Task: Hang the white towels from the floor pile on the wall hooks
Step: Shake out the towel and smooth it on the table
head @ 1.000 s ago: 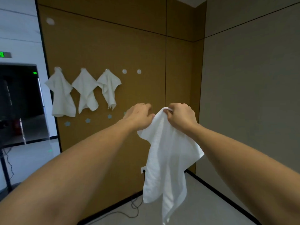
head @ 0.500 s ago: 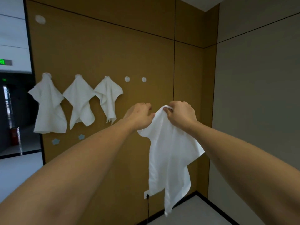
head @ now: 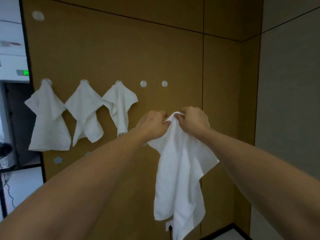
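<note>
A white towel (head: 180, 174) hangs in front of the brown wall, held up by its top fold. My left hand (head: 152, 125) pinches that fold from the left and my right hand (head: 194, 121) grips it from the right, knuckles close together. Two bare round hooks, one (head: 143, 83) and another (head: 164, 83), sit on the wall above my hands. Three white towels hang on hooks to the left: the first (head: 48, 118), the second (head: 85, 111), the third (head: 119, 106). The floor pile is out of view.
A grey wall (head: 290, 118) meets the brown panel at a corner on the right. A doorway (head: 12, 127) opens at the far left. A wall socket (head: 168, 226) sits low behind the towel. Small star-shaped stickers (head: 58, 160) mark the panel below the hung towels.
The view has drawn closer to the wall and tilted up, so the floor has almost left the frame. Both hands keep the same hold on the towel, now nearer the bare hooks.
</note>
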Demonstrator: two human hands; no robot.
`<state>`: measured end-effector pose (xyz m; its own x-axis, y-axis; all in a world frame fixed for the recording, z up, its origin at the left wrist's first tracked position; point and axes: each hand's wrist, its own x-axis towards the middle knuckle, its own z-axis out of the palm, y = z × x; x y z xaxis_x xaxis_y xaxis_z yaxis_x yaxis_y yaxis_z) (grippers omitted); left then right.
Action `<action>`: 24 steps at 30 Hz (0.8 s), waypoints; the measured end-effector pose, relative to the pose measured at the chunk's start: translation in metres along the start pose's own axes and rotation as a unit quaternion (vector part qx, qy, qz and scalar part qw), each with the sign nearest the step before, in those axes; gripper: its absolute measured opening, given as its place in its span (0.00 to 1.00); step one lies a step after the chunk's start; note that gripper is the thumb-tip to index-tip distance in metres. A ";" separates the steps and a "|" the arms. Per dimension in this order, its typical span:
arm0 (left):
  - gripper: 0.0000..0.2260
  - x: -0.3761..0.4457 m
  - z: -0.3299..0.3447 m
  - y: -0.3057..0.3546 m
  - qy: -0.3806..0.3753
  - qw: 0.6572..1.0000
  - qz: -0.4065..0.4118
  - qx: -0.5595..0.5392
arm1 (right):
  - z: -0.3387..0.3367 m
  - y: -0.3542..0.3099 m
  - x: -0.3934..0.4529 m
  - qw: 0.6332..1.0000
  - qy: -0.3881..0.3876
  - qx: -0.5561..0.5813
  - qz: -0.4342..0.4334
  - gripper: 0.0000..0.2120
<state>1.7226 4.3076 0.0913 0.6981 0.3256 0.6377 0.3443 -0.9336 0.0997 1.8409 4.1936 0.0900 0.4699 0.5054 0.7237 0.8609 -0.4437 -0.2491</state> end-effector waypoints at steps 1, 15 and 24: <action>0.16 0.009 0.007 -0.002 0.002 1.000 -0.006 0.007 | 0.008 0.007 0.010 1.000 0.000 0.006 -0.005 0.11; 0.19 0.157 0.069 -0.027 0.020 0.992 -0.086 0.089 | 0.104 0.097 0.176 0.991 -0.040 0.115 -0.055 0.15; 0.21 0.224 0.115 -0.061 -0.006 0.990 -0.075 0.119 | 0.166 0.118 0.243 0.982 -0.023 0.164 -0.095 0.12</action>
<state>1.9303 4.4547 0.1398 0.6352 0.4612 0.6196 0.5822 -0.8130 0.0083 2.0892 4.3871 0.1299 0.2975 0.5928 0.7484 0.9465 -0.0807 -0.3124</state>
